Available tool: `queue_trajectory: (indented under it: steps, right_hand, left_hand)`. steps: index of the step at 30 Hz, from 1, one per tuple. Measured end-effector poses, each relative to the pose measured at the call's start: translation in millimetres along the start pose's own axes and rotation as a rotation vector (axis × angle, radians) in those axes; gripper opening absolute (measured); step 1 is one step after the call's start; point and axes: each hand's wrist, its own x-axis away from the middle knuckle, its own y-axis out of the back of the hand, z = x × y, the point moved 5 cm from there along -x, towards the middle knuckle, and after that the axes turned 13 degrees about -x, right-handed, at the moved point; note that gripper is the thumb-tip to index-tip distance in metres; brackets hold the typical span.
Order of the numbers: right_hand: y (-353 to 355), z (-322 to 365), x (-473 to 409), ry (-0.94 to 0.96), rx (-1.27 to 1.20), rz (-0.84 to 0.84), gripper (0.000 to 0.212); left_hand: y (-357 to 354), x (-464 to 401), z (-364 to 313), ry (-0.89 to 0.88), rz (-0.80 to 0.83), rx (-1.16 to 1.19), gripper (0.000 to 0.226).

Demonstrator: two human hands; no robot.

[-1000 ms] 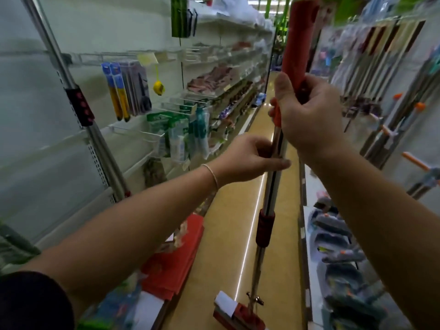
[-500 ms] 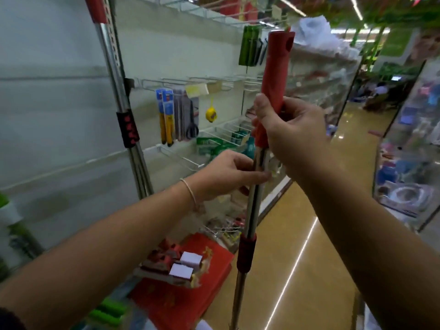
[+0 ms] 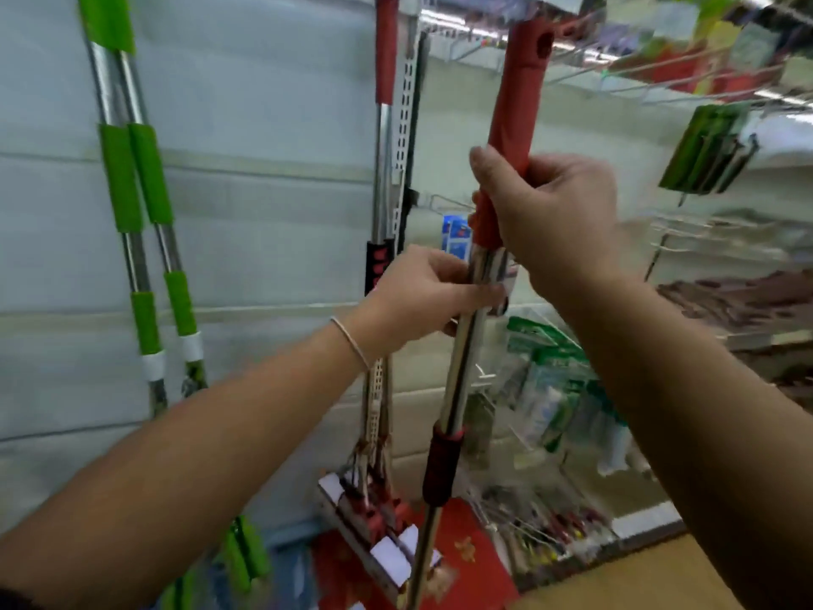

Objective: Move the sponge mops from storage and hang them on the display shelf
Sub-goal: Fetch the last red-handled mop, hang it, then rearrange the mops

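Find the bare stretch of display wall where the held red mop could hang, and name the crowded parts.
Free: the pale back panel between the green mops and the hung red mop. Crowded: right of the held red mop, where wire hooks and packaged goods fill the shelving.

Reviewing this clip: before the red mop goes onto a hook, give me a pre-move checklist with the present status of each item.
1. Right hand grips the red handle: ok.
2. Left hand holds the metal shaft: ok.
3. Hanging hole in the handle's tip faces the camera, unblocked: ok.
4. Handle tip raised near the wire hooks: ok.
5. A free hook lined up with the hole: cannot tell, blurred.
6. Mop already on a hook: not ok.
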Motion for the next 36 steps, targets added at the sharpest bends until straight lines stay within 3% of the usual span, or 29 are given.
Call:
queue_trajectory:
  steps: [5,13,20,31,36]
  right_hand:
    - [-34,-25,-36,0.005,-0.010,0.078,0.041]
    - [-74,-45,-97,0.033,0.038,0.056,0.038]
    - [-85,-47,-143,0.044,0.004,0.060,0.026]
    - [-91,-42,-213,0.134,-0.055,0.085,0.030]
    - [-97,-62,-229,0.065,-0.102,0.124,0.032]
  left_hand:
    - [35,-25,18,0.056,-0.048,-0.075,0.012]
    - [81,-73,28,0.079,-0.053,-0.165,0.018]
    - [106,-119,18,0.071,-0.103,-0.260,0.021]
    - [128,-159,-21,0.088,-0.211,-0.312,0.014]
    - [128,-169,-14,0.125,-0.243,-0.365,0.013]
